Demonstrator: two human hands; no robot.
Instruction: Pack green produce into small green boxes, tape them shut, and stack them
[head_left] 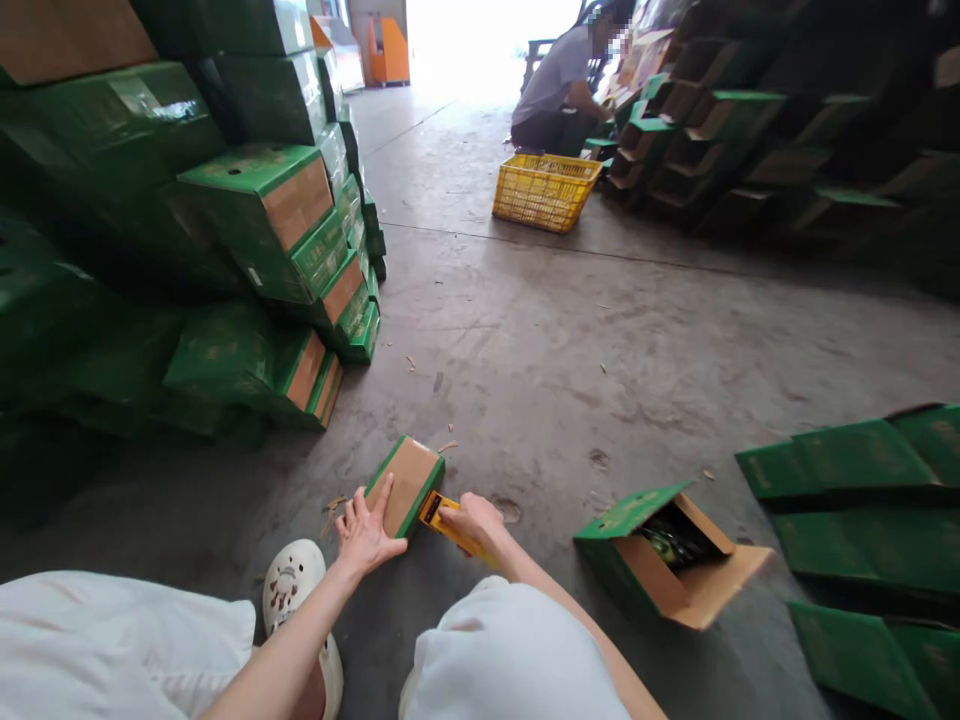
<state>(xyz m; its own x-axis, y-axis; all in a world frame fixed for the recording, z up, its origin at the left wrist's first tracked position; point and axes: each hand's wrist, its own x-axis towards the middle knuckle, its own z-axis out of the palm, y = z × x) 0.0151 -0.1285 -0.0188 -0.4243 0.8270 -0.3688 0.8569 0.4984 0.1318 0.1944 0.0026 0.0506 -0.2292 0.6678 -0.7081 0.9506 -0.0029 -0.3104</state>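
A green cardboard box (409,480) with a brown panel facing up sits on the floor in front of me. My left hand (369,530) lies on its near left part with the fingers spread, the palm side down. In my right hand (474,522) is a yellow tool with a dark end, which looks like a staple gun (442,515). Its head meets the right side of the box or lies very close to it; I cannot tell which. To the right stands an open green box (637,550), flaps out, with dark plastic and something green inside.
Stacked green boxes (277,220) rise on the left. More green boxes (847,470) lie at the right edge, and open ones (720,120) are piled at the back right. A yellow plastic crate (546,195) stands near a crouching person (559,90). Scraps litter the concrete floor (517,350).
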